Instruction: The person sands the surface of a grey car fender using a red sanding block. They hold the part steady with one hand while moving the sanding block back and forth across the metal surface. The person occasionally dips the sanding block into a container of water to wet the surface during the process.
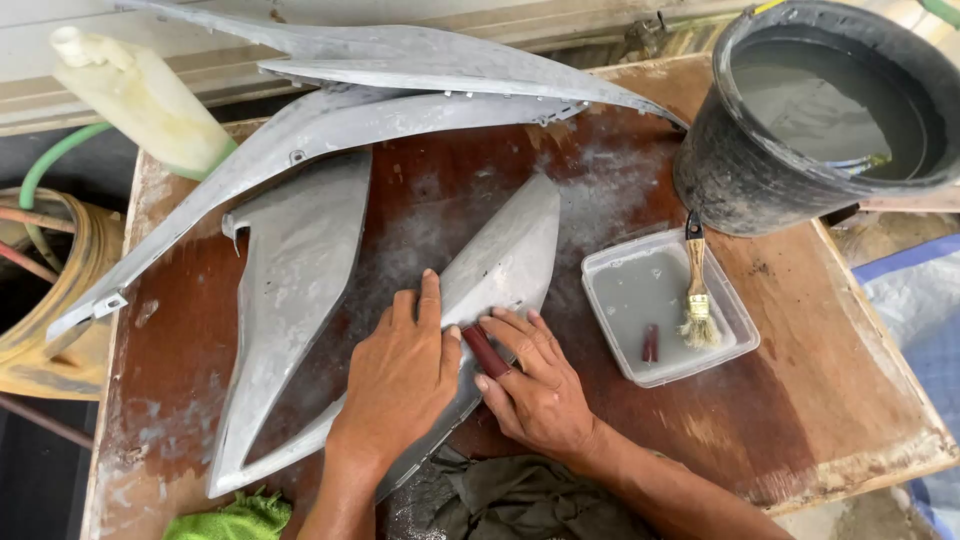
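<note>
The grey, dull, pointed plastic body panel (500, 265) lies in the middle of the wet brown wooden table (800, 400). The left hand (400, 380) presses flat on it, fingers spread. The right hand (535, 390) pinches a small dark red sanding piece (487, 350) against the panel edge. I judge this panel mostly sanded; three similar grey panels (300, 260) also look matt.
</note>
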